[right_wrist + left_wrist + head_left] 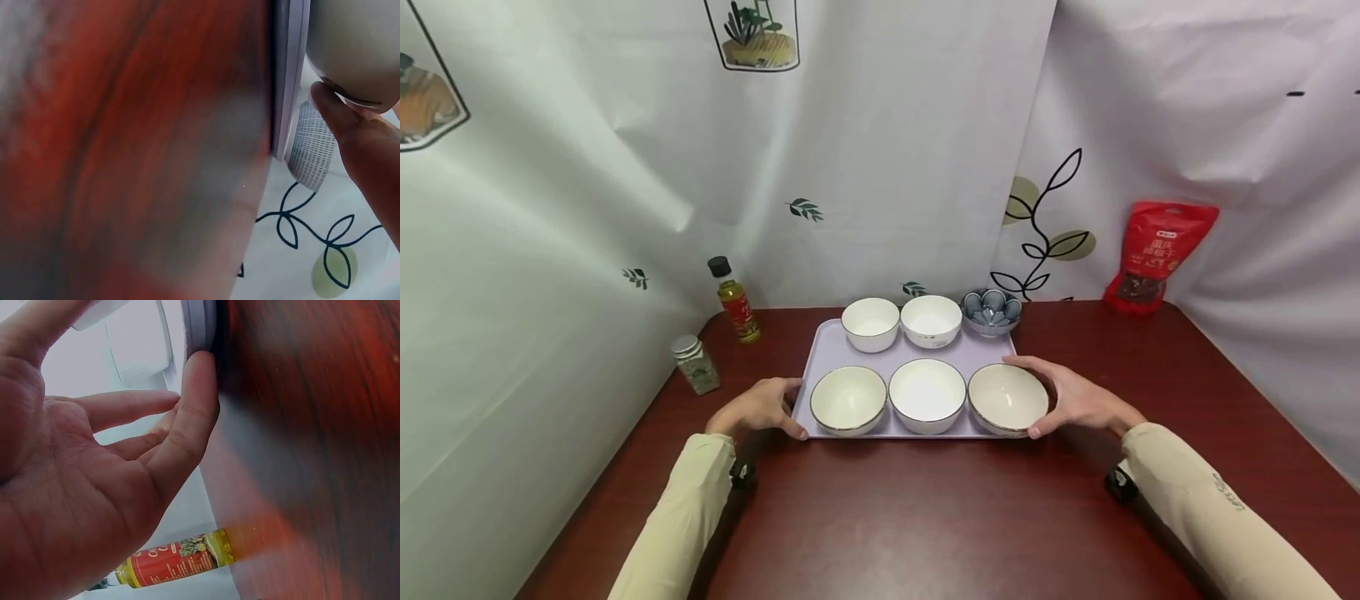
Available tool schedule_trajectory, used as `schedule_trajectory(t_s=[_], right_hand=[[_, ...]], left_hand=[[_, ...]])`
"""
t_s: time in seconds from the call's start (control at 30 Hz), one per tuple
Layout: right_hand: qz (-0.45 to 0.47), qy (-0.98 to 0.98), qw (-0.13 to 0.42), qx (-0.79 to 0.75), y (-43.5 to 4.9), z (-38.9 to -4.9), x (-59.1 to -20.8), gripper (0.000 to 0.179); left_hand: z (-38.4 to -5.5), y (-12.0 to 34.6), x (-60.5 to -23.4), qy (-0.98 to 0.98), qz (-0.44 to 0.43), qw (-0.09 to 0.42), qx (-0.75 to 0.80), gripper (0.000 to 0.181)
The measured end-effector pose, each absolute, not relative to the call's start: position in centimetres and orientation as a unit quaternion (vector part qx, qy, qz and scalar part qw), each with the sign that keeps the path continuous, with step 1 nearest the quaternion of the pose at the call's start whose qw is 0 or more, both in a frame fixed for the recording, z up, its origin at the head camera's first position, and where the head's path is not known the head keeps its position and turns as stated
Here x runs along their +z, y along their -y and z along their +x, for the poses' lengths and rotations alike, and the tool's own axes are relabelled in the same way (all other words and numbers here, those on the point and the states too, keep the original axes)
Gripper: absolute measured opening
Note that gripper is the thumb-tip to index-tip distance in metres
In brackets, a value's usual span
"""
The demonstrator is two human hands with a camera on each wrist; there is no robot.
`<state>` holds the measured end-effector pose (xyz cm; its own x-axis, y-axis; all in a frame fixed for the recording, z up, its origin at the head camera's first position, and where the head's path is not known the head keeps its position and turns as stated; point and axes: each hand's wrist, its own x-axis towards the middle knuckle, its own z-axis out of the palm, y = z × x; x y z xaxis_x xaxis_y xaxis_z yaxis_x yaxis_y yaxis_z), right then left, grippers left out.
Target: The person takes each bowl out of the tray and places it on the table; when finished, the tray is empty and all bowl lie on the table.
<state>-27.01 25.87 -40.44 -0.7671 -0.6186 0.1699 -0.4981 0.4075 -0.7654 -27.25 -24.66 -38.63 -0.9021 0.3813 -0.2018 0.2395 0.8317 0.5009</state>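
Observation:
My left hand (769,407) is at the left front corner of a pale lilac tray (883,362), fingers bent and fingertips touching its edge. In the left wrist view a finger (199,381) meets the tray's side. My right hand (1078,397) grips the right front bowl (1006,398), cream with a dark rim, thumb at the near side and fingers at the far side. Left of it stand a white bowl (927,393) and another cream bowl (848,398). Behind are two white bowls (870,323) (931,319) and a blue-grey petal-patterned bowl (990,312).
An oil bottle (737,304) and a glass spice jar (696,365) stand on the dark red-brown table (917,525) to the left. A red snack pouch (1157,258) leans against the back cloth at right. Printed cloth (887,150) bounds the table.

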Motion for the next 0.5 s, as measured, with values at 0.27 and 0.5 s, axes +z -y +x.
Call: schedule_trajectory(t_s=[0.27,0.5], right_hand=[[-0.340,-0.847,0.090,-0.399,-25.68,-27.65,-40.44,0.107],[-0.343,-0.836,0.114,-0.412,-25.60,-27.71,-40.31,0.109]], left_hand=[[-27.17,24.37,-38.66,-0.954,0.155,0.142,0.214,0.104],[-27.42,24.28,-38.71,-0.952,0.145,0.150,0.223,0.104]])
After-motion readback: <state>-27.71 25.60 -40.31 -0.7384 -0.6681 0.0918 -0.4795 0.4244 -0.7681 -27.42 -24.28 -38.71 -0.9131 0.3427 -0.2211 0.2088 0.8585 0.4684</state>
